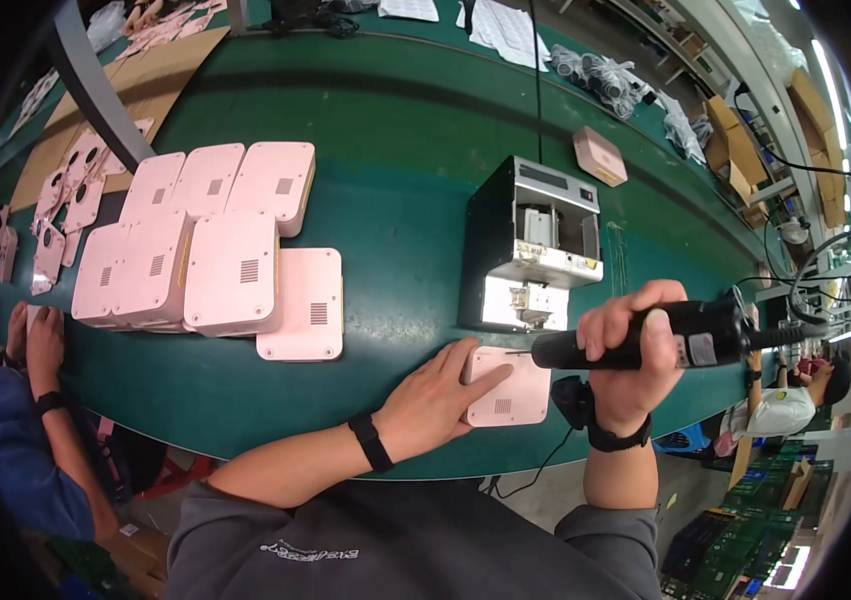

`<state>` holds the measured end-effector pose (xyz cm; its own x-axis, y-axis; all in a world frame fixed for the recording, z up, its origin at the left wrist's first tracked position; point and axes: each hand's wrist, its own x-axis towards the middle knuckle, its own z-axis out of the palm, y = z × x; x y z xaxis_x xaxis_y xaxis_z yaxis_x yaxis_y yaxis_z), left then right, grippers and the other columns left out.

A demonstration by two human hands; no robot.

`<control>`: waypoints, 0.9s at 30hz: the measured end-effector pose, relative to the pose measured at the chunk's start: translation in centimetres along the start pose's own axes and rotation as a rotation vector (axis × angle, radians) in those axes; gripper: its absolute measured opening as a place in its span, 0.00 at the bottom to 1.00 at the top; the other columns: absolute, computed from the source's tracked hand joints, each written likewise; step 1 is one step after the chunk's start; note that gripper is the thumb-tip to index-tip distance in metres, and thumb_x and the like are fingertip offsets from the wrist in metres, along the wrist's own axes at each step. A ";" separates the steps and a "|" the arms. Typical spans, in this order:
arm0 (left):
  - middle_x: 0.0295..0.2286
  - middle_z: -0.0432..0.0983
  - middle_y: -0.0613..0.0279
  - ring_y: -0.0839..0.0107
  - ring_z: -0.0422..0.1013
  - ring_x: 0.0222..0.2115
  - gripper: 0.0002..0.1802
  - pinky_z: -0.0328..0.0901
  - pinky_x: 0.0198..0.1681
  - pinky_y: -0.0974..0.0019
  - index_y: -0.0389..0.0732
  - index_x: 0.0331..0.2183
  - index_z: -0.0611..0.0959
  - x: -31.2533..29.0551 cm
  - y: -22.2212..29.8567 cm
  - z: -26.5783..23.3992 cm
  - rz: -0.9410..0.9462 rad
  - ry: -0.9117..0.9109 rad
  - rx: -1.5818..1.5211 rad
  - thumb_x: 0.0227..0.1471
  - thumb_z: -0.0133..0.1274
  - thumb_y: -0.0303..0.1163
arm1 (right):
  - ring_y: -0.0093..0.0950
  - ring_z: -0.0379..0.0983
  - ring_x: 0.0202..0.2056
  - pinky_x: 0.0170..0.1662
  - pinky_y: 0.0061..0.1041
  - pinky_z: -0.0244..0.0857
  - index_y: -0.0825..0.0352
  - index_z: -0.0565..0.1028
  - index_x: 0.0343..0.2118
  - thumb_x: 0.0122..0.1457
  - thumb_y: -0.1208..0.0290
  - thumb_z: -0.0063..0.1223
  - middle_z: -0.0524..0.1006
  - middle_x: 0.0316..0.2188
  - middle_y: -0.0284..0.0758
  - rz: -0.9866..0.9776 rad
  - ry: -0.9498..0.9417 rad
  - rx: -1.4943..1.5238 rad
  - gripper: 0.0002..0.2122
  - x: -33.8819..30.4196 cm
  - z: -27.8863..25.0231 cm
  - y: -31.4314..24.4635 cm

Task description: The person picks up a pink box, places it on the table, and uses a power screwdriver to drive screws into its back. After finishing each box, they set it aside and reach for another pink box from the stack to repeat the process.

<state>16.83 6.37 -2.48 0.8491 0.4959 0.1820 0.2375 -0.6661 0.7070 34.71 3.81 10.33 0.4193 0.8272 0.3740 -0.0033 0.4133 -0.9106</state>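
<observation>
My right hand (pixel 636 340) is wrapped round a black electric screwdriver (pixel 686 338), held nearly level. Its bit points left, above the upper part of a pink plastic housing (pixel 508 398); whether the tip touches a screw I cannot tell. My left hand (pixel 436 393) grips that housing from its left side, fingers over the top and edge. The housing lies flat near the front edge of the table, with a vent grille and corner holes facing up. Just beyond it stands a black and silver screw feeder (pixel 536 240) with an opening in its front.
Several pink housings (pixel 233 275) are stacked at the left. Another pink housing (pixel 600 157) lies behind the feeder. Pink panels (pixel 81 180) lie on cardboard at far left, where a co-worker's hands (pixel 41 335) work. Bagged cables (pixel 601 80) are at the back; a cord (pixel 538 80) runs behind the feeder.
</observation>
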 end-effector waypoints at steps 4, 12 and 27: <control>0.54 0.57 0.43 0.48 0.62 0.54 0.47 0.64 0.55 0.56 0.51 0.59 0.68 0.1 -0.1 -0.1 0.011 0.001 0.000 0.34 0.67 0.27 | 0.24 0.62 0.16 0.25 0.28 0.61 0.65 0.65 0.36 0.62 0.65 0.46 0.66 0.18 0.32 -0.078 0.026 -0.031 0.09 0.2 0.5 -0.3; 0.53 0.57 0.43 0.48 0.61 0.54 0.48 0.63 0.56 0.56 0.51 0.59 0.68 0.2 0.0 -0.3 0.015 0.003 -0.003 0.33 0.67 0.26 | 0.24 0.62 0.16 0.25 0.28 0.61 0.65 0.65 0.37 0.62 0.63 0.47 0.66 0.18 0.32 -0.051 0.088 -0.132 0.10 2.9 -0.9 0.5; 0.55 0.56 0.44 0.49 0.60 0.55 0.46 0.63 0.56 0.57 0.52 0.59 0.68 0.0 -0.2 0.0 -0.002 -0.005 -0.013 0.35 0.67 0.27 | 0.24 0.63 0.17 0.26 0.28 0.63 0.64 0.62 0.37 0.58 0.61 0.54 0.66 0.18 0.33 0.051 -0.141 0.049 0.16 -1.6 2.4 0.3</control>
<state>16.72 6.50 -2.59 0.8506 0.4950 0.1772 0.2335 -0.6578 0.7161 31.91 3.52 9.86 0.2859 0.8915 0.3513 -0.0670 0.3843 -0.9208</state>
